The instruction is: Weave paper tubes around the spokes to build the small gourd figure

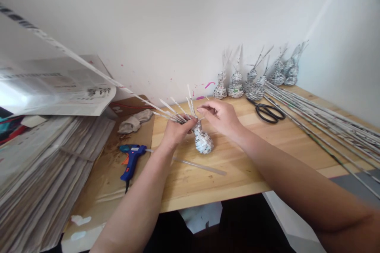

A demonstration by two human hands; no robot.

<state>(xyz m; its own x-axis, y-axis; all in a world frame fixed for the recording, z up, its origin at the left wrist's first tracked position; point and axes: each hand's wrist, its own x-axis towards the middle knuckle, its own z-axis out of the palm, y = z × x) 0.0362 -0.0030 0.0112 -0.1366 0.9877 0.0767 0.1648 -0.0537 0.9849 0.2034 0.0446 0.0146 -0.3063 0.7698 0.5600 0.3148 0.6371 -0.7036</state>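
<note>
Reaching over a glue stick [204, 166] near the front edge of the table [234, 185], right of a glue gun [129, 166] likely set for easy reach. Pinching a woven paper piece [204, 143] by the neck mid-table with the left hand [175, 130], apparently for steadiness; curling the right hand [222, 116] beside the strips [191, 104], thumb and fingertips close. Facing similar pieces [236, 89] stood along the back edge, perhaps sparing loose ends. Impossible to tell: any strip in the right fingertips. Cut off at left: one long strip [74, 56].
</note>
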